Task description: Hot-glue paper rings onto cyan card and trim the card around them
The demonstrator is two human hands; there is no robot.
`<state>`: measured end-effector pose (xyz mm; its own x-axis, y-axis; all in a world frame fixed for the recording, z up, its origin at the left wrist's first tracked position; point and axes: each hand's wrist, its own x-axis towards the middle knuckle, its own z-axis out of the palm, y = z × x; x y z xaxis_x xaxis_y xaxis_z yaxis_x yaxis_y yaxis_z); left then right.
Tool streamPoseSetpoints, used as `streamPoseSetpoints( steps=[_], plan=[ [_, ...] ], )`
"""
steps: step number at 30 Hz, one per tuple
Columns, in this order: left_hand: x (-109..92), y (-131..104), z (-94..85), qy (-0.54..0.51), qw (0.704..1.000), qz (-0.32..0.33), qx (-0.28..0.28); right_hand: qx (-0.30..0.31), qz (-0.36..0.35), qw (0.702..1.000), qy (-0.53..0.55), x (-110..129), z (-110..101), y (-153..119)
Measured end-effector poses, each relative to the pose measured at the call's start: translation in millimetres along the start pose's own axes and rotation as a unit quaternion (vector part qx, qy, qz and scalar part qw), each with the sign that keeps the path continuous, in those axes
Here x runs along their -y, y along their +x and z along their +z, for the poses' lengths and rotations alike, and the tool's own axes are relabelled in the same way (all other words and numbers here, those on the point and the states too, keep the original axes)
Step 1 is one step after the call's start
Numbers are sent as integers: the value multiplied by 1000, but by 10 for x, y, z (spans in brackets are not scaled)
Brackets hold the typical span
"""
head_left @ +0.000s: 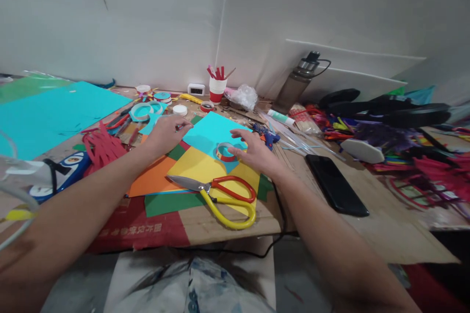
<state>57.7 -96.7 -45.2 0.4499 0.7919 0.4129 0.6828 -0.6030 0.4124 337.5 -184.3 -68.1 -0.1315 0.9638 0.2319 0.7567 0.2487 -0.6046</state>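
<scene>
My left hand [171, 132] is above the left edge of a light blue paper sheet [205, 129], thumb and fingertips pinched together; whatever is between them is too small to make out. My right hand [257, 151] hovers with fingers apart beside a small red-and-white ring [224, 157], which looks like a tape roll. Its thumb overlaps the ring's right side; I cannot tell whether they touch. Beneath lie yellow paper [191, 164], orange paper [150, 178] and green paper [172, 204]. Scissors [203, 187] with one red and one yellow handle rest on top, blades pointing left.
A black phone [336, 185] lies right of my right forearm. Behind stand a cup of red pens [218, 89] and a dark bottle [295, 83]. A blue glue gun [267, 136] is beyond my right hand. Red paper strips [103, 146] and a large blue sheet [69, 112] lie left.
</scene>
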Motion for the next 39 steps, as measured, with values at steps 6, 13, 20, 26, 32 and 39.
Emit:
streamPoseSetpoints(
  steps=[6, 13, 20, 26, 32, 39],
  plan=[
    [-4, 0, -12, -4, 1000, -29, -2, -84, 6, 996, 30, -42, -13, 44],
    [-29, -37, 81, 46, 993, 44, 98, -182, 13, 978, 98, -98, -55, 104],
    [-27, -78, 148, 79, 970, 119, 197, -167, 12, 984, 65, -108, 0, 90],
    [-33, -87, 164, 94, 969, 108, 200, -139, -22, 990, 17, 10, -70, 277],
    [-59, -96, 156, 87, 969, 106, 207, -64, -36, 994, -82, 296, -47, 974],
    [-60, -116, 178, 68, 976, 86, 187, -17, -7, 987, -159, 312, 313, 1764]
  ],
)
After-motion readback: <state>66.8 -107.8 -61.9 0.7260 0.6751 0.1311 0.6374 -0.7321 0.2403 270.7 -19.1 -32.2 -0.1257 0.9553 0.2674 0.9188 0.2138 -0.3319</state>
